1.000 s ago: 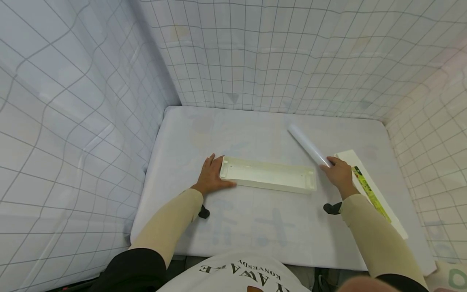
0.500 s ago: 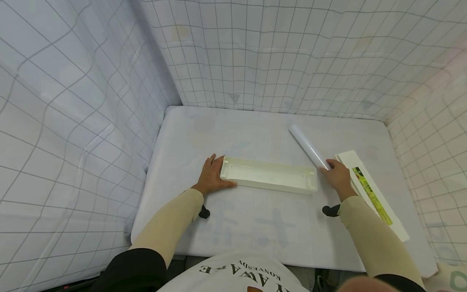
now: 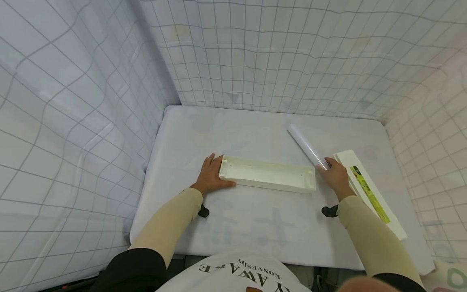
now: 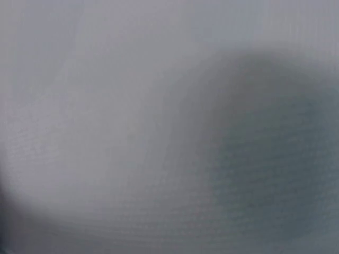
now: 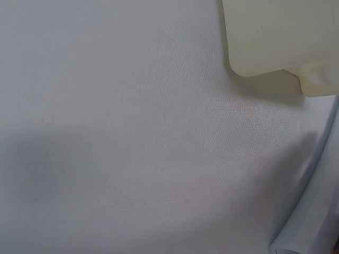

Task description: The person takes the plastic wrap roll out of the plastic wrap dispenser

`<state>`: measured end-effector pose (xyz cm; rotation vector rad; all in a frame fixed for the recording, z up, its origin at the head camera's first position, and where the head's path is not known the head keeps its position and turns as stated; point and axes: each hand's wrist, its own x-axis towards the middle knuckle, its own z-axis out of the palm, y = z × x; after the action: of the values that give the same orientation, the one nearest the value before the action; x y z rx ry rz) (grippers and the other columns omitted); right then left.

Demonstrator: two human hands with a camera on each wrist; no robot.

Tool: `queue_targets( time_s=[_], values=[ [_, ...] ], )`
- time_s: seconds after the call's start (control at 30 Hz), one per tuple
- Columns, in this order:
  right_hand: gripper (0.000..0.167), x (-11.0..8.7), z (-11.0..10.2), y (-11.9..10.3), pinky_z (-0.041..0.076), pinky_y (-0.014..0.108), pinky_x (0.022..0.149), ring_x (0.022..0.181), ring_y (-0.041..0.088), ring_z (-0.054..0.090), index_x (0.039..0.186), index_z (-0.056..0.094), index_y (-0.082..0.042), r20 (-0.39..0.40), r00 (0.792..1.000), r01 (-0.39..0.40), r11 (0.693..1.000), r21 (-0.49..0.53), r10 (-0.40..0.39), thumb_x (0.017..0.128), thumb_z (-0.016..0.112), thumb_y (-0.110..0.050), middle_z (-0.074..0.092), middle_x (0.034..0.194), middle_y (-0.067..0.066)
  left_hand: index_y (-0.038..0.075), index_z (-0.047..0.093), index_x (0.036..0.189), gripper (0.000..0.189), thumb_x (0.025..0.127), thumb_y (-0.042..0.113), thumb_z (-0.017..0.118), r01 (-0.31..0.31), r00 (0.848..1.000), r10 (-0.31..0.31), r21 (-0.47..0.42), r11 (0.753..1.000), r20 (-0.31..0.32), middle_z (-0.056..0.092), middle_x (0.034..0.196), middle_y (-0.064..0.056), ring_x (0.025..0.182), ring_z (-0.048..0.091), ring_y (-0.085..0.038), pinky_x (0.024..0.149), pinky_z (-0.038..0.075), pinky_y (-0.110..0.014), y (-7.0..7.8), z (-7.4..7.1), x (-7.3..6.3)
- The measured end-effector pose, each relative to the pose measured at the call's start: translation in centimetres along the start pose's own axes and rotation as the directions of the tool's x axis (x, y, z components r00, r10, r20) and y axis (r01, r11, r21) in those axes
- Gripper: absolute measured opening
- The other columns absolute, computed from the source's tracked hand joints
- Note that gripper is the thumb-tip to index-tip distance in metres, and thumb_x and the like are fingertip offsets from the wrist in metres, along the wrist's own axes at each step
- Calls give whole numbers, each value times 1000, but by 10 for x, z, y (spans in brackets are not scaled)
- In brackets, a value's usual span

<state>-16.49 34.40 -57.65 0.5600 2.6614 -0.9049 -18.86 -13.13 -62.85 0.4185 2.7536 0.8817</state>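
My left hand [image 3: 211, 177] holds the left end of a long, shallow off-white plastic box [image 3: 268, 175], thumb along its near side and fingers at its far corner. The box stands open side up, with nothing inside. My right hand [image 3: 335, 177] grips the near end of a glossy whitish roll of plastic film [image 3: 305, 142], which slants away to the far left beyond the box's right end. In the right wrist view a box corner [image 5: 280, 37] shows at top right and the roll's end [image 5: 310, 227] at lower right. The left wrist view is only a blur.
A long white lid-like piece [image 3: 381, 202] with a yellow-green label [image 3: 370, 194] lies at the right, partly under my right forearm. The white-covered table [image 3: 226, 129] is enclosed by grid-patterned cloth walls [image 3: 255, 61] at the back and both sides.
My right hand has shifted very slightly left and toward me, still gripping the roll. The left hand and the box stay put.
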Motion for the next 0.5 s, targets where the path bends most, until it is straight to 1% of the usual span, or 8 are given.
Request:
queue_targets(
  time_s=[0.07,0.13,0.27,0.37,0.43,0.47,0.5],
  values=[
    [72,0,-1,0,40,61,116,143,47,42,159,34,-6,9,1000,18,999,-27,-17,101,56,-43,39,160,25,21,29,160,120,66,70,85,-6,1000,6,-13,1000,10,43,160,-2,161,6,-34,131,2,-55,1,-2,0],
    [73,-1,-3,-1,37,62,117,144,49,39,159,34,-5,16,999,52,996,-71,-51,101,55,-45,37,160,26,20,29,160,120,66,69,86,-15,1000,15,-15,1000,19,43,160,-2,161,5,-34,131,2,-55,0,-4,0],
    [72,1,-5,-2,35,65,117,146,52,34,158,35,-6,11,994,114,985,-132,-113,101,56,-45,36,160,29,18,29,160,121,66,69,86,-37,999,37,-4,999,31,43,160,-3,160,6,-37,131,2,-56,0,-7,1],
    [74,1,-9,-4,33,67,117,147,52,32,159,34,-7,20,992,124,981,-149,-122,102,56,-48,34,160,29,17,27,161,123,66,70,85,-40,998,39,1,999,54,41,161,-4,160,5,-38,131,1,-56,0,-9,1],
    [74,-1,-11,-8,33,67,117,147,53,32,159,32,-7,29,991,132,978,-163,-129,102,56,-47,33,160,29,19,26,161,124,66,71,85,-31,997,31,3,1000,73,39,163,-2,160,4,-36,131,3,-56,0,-11,1],
    [74,-1,-13,-10,32,67,117,147,52,31,159,32,-7,30,990,143,975,-171,-140,102,56,-47,33,160,29,20,26,162,124,65,72,85,-35,996,34,6,999,82,38,163,-2,161,4,-36,131,4,-56,0,-12,1],
    [74,-1,-14,-11,32,66,118,147,52,31,159,32,-6,30,987,160,970,-182,-157,102,56,-46,33,160,29,20,26,161,124,65,72,84,-51,994,50,11,999,92,38,163,-2,161,7,-34,131,4,-54,-1,-14,2]
  ],
)
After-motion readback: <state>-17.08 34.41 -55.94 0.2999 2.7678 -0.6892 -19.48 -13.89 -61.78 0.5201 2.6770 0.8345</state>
